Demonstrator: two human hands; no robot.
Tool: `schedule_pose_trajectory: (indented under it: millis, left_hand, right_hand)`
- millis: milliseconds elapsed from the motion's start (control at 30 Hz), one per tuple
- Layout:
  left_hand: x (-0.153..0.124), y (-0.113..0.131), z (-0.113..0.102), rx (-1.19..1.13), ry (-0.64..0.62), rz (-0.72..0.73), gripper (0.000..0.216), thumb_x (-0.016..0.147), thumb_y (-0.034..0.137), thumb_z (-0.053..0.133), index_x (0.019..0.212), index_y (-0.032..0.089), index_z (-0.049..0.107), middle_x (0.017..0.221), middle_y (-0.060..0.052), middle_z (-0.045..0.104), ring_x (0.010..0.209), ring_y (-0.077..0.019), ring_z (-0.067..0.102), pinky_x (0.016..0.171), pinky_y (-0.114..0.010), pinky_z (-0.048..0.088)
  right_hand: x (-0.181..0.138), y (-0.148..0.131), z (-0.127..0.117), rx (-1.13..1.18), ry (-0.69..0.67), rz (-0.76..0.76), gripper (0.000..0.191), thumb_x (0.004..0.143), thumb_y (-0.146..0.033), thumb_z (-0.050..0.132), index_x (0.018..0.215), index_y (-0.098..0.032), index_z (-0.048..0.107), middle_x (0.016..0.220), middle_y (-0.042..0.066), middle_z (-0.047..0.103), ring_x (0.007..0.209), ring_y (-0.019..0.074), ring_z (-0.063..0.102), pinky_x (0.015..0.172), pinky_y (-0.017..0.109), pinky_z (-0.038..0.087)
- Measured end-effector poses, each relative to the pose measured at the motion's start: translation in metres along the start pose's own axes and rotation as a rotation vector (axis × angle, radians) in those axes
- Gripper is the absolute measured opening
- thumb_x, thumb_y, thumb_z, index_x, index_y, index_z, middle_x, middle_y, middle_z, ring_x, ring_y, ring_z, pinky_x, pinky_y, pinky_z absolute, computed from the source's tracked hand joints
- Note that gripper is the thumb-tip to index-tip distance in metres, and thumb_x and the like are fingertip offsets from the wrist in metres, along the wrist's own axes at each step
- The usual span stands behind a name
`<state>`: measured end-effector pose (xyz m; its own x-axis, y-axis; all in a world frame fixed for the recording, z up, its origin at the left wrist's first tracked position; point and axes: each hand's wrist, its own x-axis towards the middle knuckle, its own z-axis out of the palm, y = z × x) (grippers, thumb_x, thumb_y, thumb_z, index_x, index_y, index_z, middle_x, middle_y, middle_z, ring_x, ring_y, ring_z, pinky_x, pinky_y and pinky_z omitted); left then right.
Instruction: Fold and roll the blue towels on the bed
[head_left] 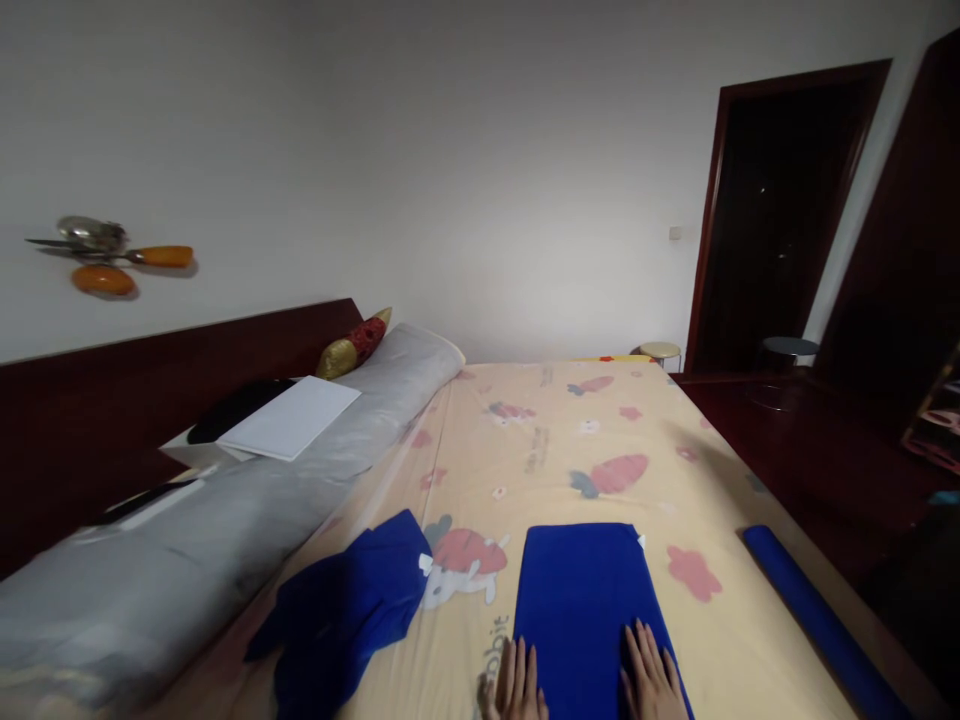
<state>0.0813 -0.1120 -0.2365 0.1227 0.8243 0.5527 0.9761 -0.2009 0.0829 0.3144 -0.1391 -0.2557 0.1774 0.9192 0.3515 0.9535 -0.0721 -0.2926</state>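
A blue cloth (581,590), folded into a flat long rectangle with a small white tag at its far right corner, lies on the bed. My left hand (519,688) rests flat at its left edge, fingers stretched out. On its right side lies my right hand (651,675), palm down with fingers extended. Left of them sits a second blue cloth (356,610), crumpled, with a white tag. A blue rolled-up cloth (817,620) lies along the bed's right side. The near end of the folded cloth runs out of view.
The bed (555,450) has a sheet printed with carrots and rabbits. Along the dark headboard (187,335) runs a grey bolster (322,500) with a white box lid (292,418) on it. Two stools, one pale (660,350) and one dark (790,346), stand near the doorway.
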Motion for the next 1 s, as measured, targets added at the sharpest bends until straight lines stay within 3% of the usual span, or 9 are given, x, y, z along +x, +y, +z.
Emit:
schedule_pose_trajectory:
  millis: [200,333,467,567,667,833,1000]
  left_hand:
    - [0.009,0.049,0.008,-0.2,-0.073,0.295,0.064,0.082,0.017,0.04,0.144,0.031,0.028,0.142,0.001,0.049,0.127,-0.0176,0.05,0.102,-0.038,0.038]
    - [0.003,0.056,0.017,-0.259,-0.102,0.392,0.069,0.079,0.012,0.041,0.144,0.029,0.028,0.138,0.002,0.053,0.123,-0.0153,0.053,0.097,-0.033,0.042]
    - [0.0,0.052,0.023,-0.247,-0.091,0.372,0.067,0.079,0.015,0.042,0.143,0.03,0.029,0.139,0.003,0.052,0.123,-0.0156,0.054,0.097,-0.034,0.043]
    - [0.0,0.038,0.018,-0.171,-0.089,0.273,0.061,0.084,0.021,0.041,0.143,0.031,0.026,0.141,0.001,0.049,0.125,-0.0172,0.052,0.097,-0.036,0.043]
    - [0.001,0.012,0.004,-0.077,-0.172,0.148,0.055,0.09,0.028,0.037,0.143,0.033,0.022,0.145,0.0,0.043,0.128,-0.0199,0.049,0.1,-0.041,0.041]
    - [0.002,-0.014,-0.008,-0.079,-0.323,0.13,0.052,0.09,0.033,0.037,0.14,0.038,0.024,0.146,0.003,0.042,0.129,-0.0189,0.048,0.103,-0.041,0.038]
    - [-0.007,0.002,0.002,-0.015,-0.138,0.023,0.053,0.087,0.023,0.038,0.138,0.037,0.035,0.142,0.0,0.049,0.125,-0.0212,0.052,0.107,-0.049,0.031]
  right_hand:
    - [-0.006,-0.044,0.003,0.096,-0.055,-0.201,0.052,0.088,-0.032,0.041,0.14,-0.03,0.038,0.145,0.003,0.04,0.13,0.025,0.044,0.1,0.044,0.047]
    - [-0.011,-0.051,0.005,0.095,-0.084,-0.234,0.055,0.086,-0.03,0.045,0.14,-0.032,0.038,0.144,0.002,0.04,0.129,0.0258,0.046,0.1,0.045,0.048]
    - [-0.008,-0.05,0.003,0.08,-0.128,-0.228,0.054,0.085,-0.029,0.045,0.139,-0.03,0.04,0.143,0.002,0.039,0.128,0.0251,0.046,0.1,0.044,0.048]
    - [-0.007,-0.042,-0.001,0.07,-0.122,-0.17,0.048,0.088,-0.035,0.043,0.135,-0.029,0.046,0.141,0.003,0.043,0.127,0.0243,0.047,0.1,0.042,0.049]
    - [-0.012,-0.021,-0.011,0.04,-0.078,-0.051,0.05,0.091,-0.048,0.037,0.135,-0.026,0.046,0.142,0.004,0.042,0.129,0.0249,0.045,0.101,0.044,0.047]
    - [-0.021,0.013,-0.023,0.022,-0.078,0.055,0.06,0.088,-0.06,0.036,0.137,-0.027,0.044,0.144,0.003,0.041,0.13,0.0266,0.044,0.102,0.047,0.046]
    - [-0.018,0.022,-0.023,0.084,-0.047,0.046,0.054,0.089,-0.057,0.037,0.132,-0.028,0.051,0.139,0.005,0.05,0.125,0.026,0.051,0.094,0.041,0.052]
